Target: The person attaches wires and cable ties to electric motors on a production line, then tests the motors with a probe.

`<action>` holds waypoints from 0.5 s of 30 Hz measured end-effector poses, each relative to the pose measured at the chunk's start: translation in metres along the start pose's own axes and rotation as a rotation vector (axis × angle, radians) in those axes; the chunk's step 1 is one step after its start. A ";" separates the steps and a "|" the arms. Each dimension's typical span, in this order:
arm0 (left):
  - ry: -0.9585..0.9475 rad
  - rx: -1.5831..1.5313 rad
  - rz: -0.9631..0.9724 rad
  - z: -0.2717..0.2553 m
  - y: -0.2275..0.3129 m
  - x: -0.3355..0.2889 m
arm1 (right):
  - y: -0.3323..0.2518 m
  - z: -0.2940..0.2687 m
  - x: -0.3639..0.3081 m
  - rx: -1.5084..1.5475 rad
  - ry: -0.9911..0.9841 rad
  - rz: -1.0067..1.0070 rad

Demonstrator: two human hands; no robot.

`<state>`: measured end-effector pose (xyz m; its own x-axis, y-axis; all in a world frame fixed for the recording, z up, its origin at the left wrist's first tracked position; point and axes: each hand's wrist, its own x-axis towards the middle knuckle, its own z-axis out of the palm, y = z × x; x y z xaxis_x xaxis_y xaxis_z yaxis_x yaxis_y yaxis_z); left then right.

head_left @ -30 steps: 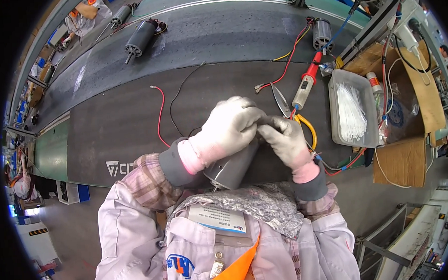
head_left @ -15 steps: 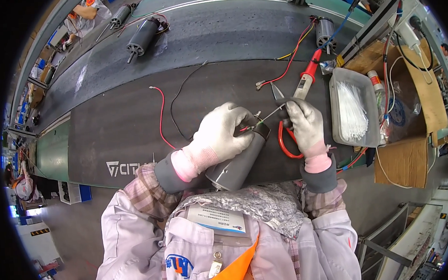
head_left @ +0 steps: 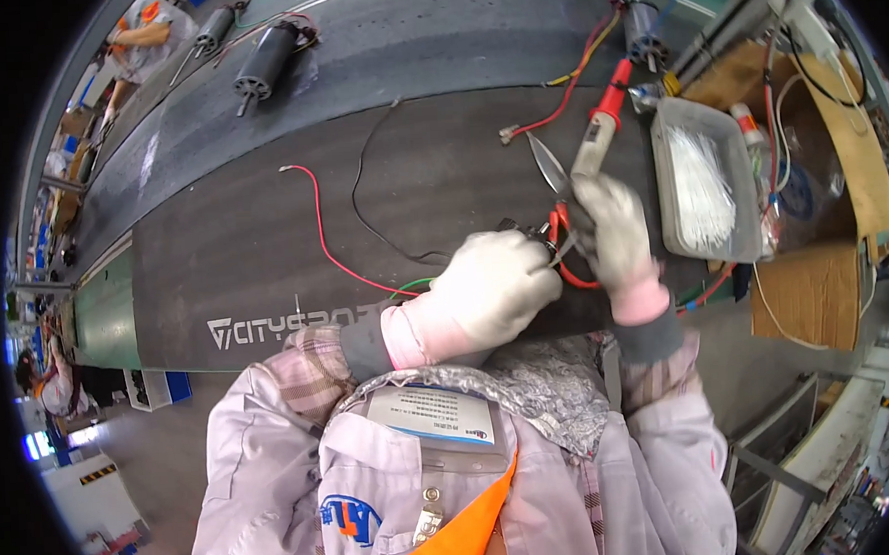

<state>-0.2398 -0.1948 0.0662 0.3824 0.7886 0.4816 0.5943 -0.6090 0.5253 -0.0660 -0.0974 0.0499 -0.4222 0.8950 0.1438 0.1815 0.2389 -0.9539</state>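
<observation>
My left hand [head_left: 495, 287], in a pale work glove, is closed over a motor, whose dark end [head_left: 539, 235] shows past the fingers; its body is mostly hidden. Red [head_left: 318, 219], black [head_left: 358, 187] and green [head_left: 408, 286] wires run out to the left on the dark mat. A thin pale strip, likely a cable tie [head_left: 565, 249], sticks out beside my left fingers. My right hand [head_left: 616, 225], gloved and blurred, is over the handles of red-handled scissors [head_left: 576, 280], their blades [head_left: 547, 162] pointing away. Its fingertips are hidden or smeared.
A red-and-white hand tool [head_left: 597, 137] lies beyond my right hand. To the right stand a clear tub [head_left: 667, 203] of white cable ties and a cardboard box [head_left: 807, 296]. Other motors [head_left: 264, 62] lie farther back. At the far left, another person's arm [head_left: 141, 35] shows.
My right hand has left the pale strip's raised end and moved down over the scissors. My left hand has shifted right and turned over the motor, covering most of it.
</observation>
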 end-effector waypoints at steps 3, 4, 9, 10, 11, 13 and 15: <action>-0.090 0.258 0.119 -0.004 -0.001 -0.005 | -0.066 0.047 0.026 0.347 -0.180 0.198; -0.085 0.278 0.085 -0.011 0.001 -0.004 | -0.069 0.049 0.026 0.341 -0.168 0.193; -0.087 0.267 0.058 -0.018 0.002 -0.014 | -0.061 0.050 0.023 0.718 -0.199 0.264; -0.081 0.273 0.062 -0.020 0.000 -0.016 | -0.060 0.050 0.022 0.807 -0.151 0.291; -0.004 0.240 0.063 -0.021 0.001 -0.018 | -0.022 0.042 0.030 0.769 -0.158 0.296; 0.056 0.231 0.018 -0.033 0.000 -0.027 | 0.001 0.024 0.025 0.221 -0.107 0.202; 0.094 0.168 -0.043 -0.042 0.001 -0.033 | 0.018 0.006 0.011 -0.432 -0.004 0.015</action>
<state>-0.2819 -0.2246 0.0804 0.2913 0.7970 0.5291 0.7216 -0.5462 0.4255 -0.0726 -0.0851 0.0328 -0.4200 0.8983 0.1289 0.5424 0.3624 -0.7579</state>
